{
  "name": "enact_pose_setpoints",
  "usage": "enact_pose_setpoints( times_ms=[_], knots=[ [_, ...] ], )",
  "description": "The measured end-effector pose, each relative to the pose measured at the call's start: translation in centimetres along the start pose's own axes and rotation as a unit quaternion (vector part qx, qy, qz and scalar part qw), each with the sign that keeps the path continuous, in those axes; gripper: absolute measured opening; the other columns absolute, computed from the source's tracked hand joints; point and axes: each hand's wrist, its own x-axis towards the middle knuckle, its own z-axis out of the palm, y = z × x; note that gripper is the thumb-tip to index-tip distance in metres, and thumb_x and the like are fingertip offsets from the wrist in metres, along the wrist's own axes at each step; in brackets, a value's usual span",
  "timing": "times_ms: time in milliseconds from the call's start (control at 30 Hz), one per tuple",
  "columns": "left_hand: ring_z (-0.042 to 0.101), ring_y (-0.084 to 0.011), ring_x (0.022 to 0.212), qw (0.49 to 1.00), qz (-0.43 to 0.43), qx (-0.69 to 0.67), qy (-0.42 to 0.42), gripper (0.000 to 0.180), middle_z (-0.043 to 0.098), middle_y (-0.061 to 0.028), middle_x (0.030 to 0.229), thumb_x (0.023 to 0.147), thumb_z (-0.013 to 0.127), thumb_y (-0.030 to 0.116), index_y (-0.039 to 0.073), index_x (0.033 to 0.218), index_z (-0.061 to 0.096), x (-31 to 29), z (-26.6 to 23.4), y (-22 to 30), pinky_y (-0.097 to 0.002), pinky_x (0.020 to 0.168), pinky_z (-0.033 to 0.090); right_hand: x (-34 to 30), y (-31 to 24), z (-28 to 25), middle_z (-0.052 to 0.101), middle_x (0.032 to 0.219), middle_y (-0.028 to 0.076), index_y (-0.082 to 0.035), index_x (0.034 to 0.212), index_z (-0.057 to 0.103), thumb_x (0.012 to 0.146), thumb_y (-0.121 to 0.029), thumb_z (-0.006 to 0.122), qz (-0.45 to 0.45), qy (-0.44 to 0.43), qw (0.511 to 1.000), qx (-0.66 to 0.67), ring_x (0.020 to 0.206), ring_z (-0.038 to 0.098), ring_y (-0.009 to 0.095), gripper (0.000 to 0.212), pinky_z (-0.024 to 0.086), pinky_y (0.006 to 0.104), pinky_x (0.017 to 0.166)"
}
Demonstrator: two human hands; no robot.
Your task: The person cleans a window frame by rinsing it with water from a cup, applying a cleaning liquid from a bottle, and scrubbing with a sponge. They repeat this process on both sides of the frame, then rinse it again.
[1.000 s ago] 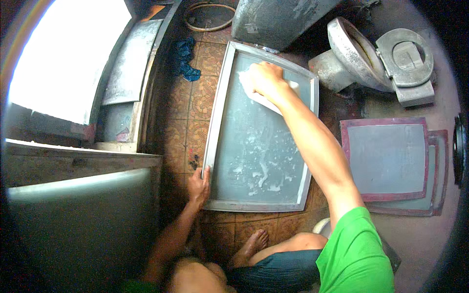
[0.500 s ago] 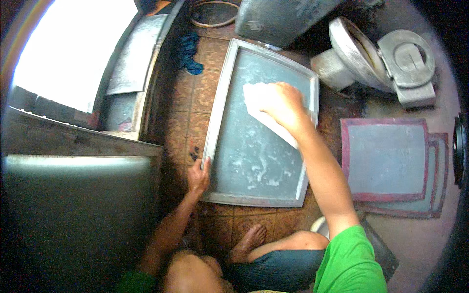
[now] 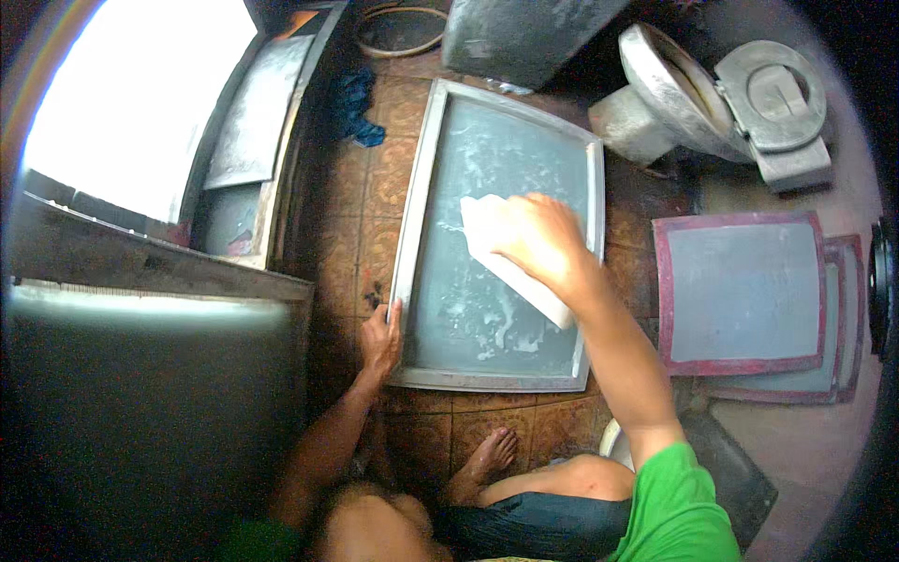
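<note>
Head view: A framed screen (image 3: 449, 318) lies over patterned brown floor tiles (image 3: 386, 192), whether flat or slightly tilted hard to tell, its panel streaked with white, suds-like residue (image 3: 503, 330). The panel looks thin and taut, probably easily torn and slippery where wet; the pale rim (image 3: 413, 234) seems stiff, the whole likely light but awkward for its breadth, making the long sides the surest hold. The left hand (image 3: 381, 342) grips the left side near the lower corner. The right hand (image 3: 548, 239), blurred, is closed around a white pad (image 3: 520, 272) over the panel; whether that is folded cloth or stiffer sheet is unclear, and the undersides of both are hidden. At right, maroon-bordered screens (image 3: 740, 290) overlap, the lower ones partly covered. Upper left, a bright white area (image 3: 131, 103) loses all detail to glare.
</note>
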Motion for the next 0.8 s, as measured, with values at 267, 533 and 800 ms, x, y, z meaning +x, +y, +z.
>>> enact_pose_setpoints(
  times_ms=[267, 533, 800],
  knots=[
    [0.067, -0.0358, 0.067, 1.0, -0.009, -0.025, -0.007, 0.059, 0.068, -0.023, 0.073, 0.105, 0.055, 0.057, 0.002, 0.09, 0.071, -0.5, -0.6, 0.5, -0.0497, 0.066, 0.05, 0.0, -0.9, 6.5, 0.074, 0.097, 0.02, -0.009, 0.111, 0.079, 0.079, -0.037, 0.088, 0.03, -0.155, 0.984, -0.085, 0.092, 0.074, 0.041, 0.043, 0.058, 0.049, 0.085],
    [0.069, -0.0388, 0.075, 0.999, 0.029, -0.04, 0.018, 0.061, 0.07, -0.024, 0.081, 0.106, 0.051, 0.058, 0.002, 0.101, 0.074, 1.1, 1.5, -1.9, -0.0497, 0.071, 0.05, -9.8, -0.3, 3.4, 0.07, 0.097, 0.022, -0.008, 0.12, 0.076, 0.079, -0.031, 0.088, 0.093, 0.04, 0.993, 0.054, 0.092, 0.072, 0.038, 0.048, 0.058, 0.048, 0.085],
    [0.05, -0.0238, 0.07, 0.998, 0.057, -0.023, 0.003, 0.07, 0.059, -0.0099, 0.074, 0.111, 0.046, 0.057, -0.007, 0.095, 0.07, 0.4, 1.4, -0.5, -0.0429, 0.067, 0.044, -21.0, 2.6, 11.1, 0.058, 0.122, 0.027, -0.004, 0.164, 0.026, 0.086, -0.025, 0.085, 0.197, 0.183, 0.947, 0.174, 0.105, 0.065, 0.043, 0.101, 0.057, 0.0494, 0.092]
  ],
)
